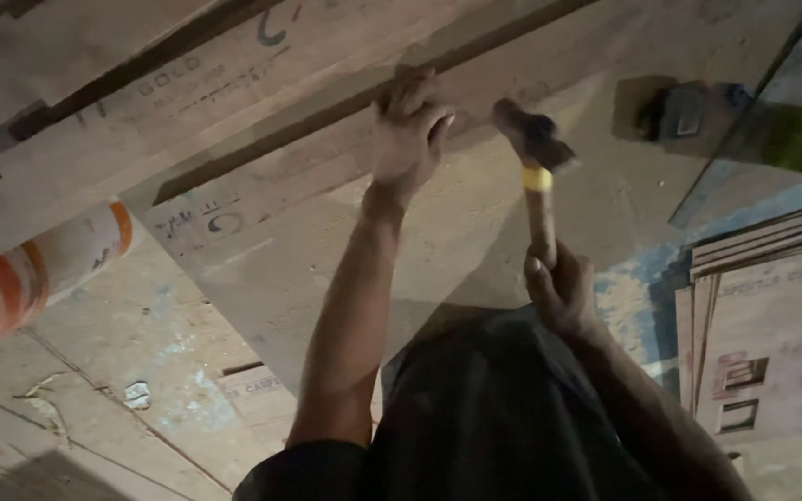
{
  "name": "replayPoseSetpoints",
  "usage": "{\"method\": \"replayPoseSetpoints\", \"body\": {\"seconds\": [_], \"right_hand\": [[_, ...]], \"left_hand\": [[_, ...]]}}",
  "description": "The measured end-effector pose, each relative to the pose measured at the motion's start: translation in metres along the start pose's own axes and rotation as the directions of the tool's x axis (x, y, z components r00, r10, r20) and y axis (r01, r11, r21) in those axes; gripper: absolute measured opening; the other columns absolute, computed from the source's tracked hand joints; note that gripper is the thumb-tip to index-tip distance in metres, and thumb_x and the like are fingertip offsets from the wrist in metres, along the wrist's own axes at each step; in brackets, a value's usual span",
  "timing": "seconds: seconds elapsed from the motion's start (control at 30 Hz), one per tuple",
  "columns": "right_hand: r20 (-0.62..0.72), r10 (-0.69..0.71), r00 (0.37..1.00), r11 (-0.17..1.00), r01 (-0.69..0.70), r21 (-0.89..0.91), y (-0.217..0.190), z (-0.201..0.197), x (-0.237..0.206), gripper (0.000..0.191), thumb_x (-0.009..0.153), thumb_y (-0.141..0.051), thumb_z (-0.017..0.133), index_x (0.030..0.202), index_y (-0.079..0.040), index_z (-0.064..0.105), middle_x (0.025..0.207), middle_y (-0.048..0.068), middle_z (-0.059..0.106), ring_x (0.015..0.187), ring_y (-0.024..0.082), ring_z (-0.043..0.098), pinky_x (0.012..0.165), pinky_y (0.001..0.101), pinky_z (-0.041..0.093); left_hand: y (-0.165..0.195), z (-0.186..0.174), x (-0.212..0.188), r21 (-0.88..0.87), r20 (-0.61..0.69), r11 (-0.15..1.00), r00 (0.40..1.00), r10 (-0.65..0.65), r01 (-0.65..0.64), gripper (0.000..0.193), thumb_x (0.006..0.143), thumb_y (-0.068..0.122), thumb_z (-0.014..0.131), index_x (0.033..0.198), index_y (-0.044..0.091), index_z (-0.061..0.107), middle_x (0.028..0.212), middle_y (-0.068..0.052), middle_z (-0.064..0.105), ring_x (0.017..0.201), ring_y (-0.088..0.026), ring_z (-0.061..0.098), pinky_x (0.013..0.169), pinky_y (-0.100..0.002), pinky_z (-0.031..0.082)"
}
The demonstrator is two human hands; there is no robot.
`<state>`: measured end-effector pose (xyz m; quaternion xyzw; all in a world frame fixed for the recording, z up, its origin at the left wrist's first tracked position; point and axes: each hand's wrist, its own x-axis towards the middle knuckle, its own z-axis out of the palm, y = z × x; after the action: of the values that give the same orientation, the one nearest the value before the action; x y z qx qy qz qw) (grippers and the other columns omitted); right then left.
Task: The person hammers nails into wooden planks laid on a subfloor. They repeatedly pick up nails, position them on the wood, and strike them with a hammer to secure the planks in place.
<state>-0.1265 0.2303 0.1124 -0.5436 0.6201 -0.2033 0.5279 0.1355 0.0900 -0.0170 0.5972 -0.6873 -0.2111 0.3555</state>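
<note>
Head view looks straight down on a large pale brown plywood sheet (475, 213) that lies flat, with faint stamped markings on it that I leave unread. The left hand (407, 130) reaches forward at the end of a bare, outstretched arm and rests on the sheet; its fingers are curled and pressed against the board right beside a long dark narrow groove (345, 107) that runs aslant across the wood. Whether those fingers pinch anything small is too dim to tell. The right hand (559, 295) is nearer the body, and its grip is closed around the lower end of a hammer with a round wooden handle, a yellow band near the top and a dark metal head (538, 176). The hammer stands raised, its head just to the right of the left hand's fingers and apart from them; its outline is blurred.

To the left, a white and orange plastic bucket (20, 274) lies on its side, partly under another board. At the right edge stands a stack of thin plywood sheets (763, 315) with printed patches. At the upper right, a small dark tool (684, 111) lies on the wood, beside a greenish shape too dark to make out. The person's dark garment (494, 417) fills the lower middle.
</note>
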Motion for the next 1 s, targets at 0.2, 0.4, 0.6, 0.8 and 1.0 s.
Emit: {"method": "replayPoseSetpoints", "body": {"seconds": [0.2,0.4,0.6,0.8,1.0], "right_hand": [[-0.031,0.206,0.978,0.976,-0.207,-0.067,0.011,0.031,0.027,0.032,0.105,-0.034,0.057,0.096,-0.003,0.061,0.065,0.0,0.053,0.057,0.008,0.049,0.049,0.0291,0.041],[-0.119,-0.022,0.993,0.955,0.056,0.29,0.019,0.02,0.019,0.027,0.105,-0.031,0.059,0.103,-0.004,0.059,0.069,-0.004,0.054,0.055,0.005,0.048,0.048,0.0245,0.039],[-0.042,-0.284,0.958,0.928,0.286,0.239,0.036,0.001,0.011,0.028,0.108,-0.031,0.055,0.101,-0.004,0.055,0.071,-0.003,0.054,0.059,0.006,0.048,0.053,0.0227,0.038],[0.034,0.277,0.96,0.953,-0.279,0.118,0.088,0.019,-0.01,0.024,0.101,-0.029,0.055,0.1,-0.005,0.061,0.068,-0.003,0.052,0.057,0.009,0.047,0.048,0.0266,0.038],[0.138,0.363,0.921,0.92,-0.378,0.104,0.093,0.015,-0.018,0.038,0.105,-0.035,0.051,0.084,-0.004,0.058,0.061,-0.002,0.053,0.05,0.009,0.049,0.044,0.029,0.038]], "left_hand": [[-0.003,0.001,0.002,-0.022,0.014,1.0,1.0,-0.005,0.005,0.009,0.093,0.015,0.079,0.102,0.012,0.078,0.129,-0.003,0.067,0.135,-0.026,0.058,0.107,-0.049,0.042],[-0.002,-0.004,0.002,0.111,0.018,0.991,0.997,0.077,-0.078,0.032,0.091,0.028,0.084,0.114,0.014,0.067,0.149,-0.013,0.053,0.142,-0.035,0.046,0.114,-0.056,0.038],[-0.031,-0.056,-0.029,0.308,0.359,0.951,0.929,-0.09,-0.027,0.108,0.083,0.048,0.085,0.158,0.0,0.025,0.157,-0.026,0.023,0.147,-0.05,0.023,0.118,-0.068,0.027],[-0.06,-0.032,-0.048,0.47,0.363,0.859,0.932,0.02,-0.201,0.099,0.097,0.063,0.073,0.158,-0.002,0.03,0.156,-0.029,0.03,0.142,-0.05,0.028,0.115,-0.069,0.031],[-0.067,-0.028,-0.051,0.508,0.262,0.84,0.963,0.059,-0.19,0.107,0.093,0.07,0.073,0.158,-0.004,0.031,0.153,-0.03,0.029,0.136,-0.053,0.03,0.108,-0.068,0.035]]}}
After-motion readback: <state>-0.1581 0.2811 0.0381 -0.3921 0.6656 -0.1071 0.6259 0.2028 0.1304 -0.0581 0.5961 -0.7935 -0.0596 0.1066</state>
